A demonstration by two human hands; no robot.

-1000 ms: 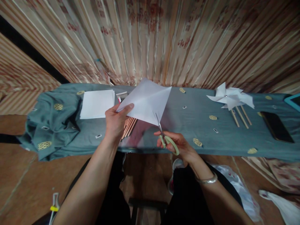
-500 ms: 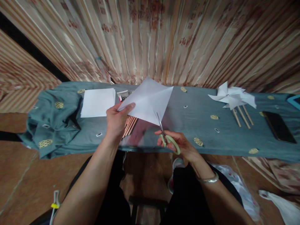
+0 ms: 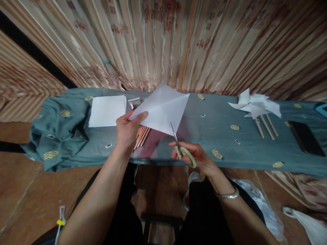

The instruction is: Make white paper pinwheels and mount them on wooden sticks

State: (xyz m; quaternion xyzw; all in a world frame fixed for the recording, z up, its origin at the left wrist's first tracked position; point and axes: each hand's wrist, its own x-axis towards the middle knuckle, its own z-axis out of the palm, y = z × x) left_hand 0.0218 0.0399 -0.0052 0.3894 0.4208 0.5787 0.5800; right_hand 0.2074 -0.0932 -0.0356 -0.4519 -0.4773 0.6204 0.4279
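A white square sheet of paper (image 3: 160,107) is held up over the bench, one corner pinched by my left hand (image 3: 129,129), thumb on top. My right hand (image 3: 191,154) grips scissors (image 3: 185,154) with pale green handles. Their blades are at the paper's near corner, partly open, one over the sheet and the other hidden or hard to make out. Below the paper lie several thin wooden sticks (image 3: 141,136), partly covered by it. Behind my left hand is a small open packet (image 3: 134,102) with dark contents, also partly hidden.
A stack of white paper (image 3: 107,110) lies left on the blue-green cloth (image 3: 160,151). White paper pinwheels (image 3: 252,103) on wooden sticks rest at the right, near a dark phone (image 3: 306,139). A pleated curtain (image 3: 163,44) hangs behind the bench.
The view has shifted very slightly. Both hands, the paper and the scissors hold nearly the same position as before.
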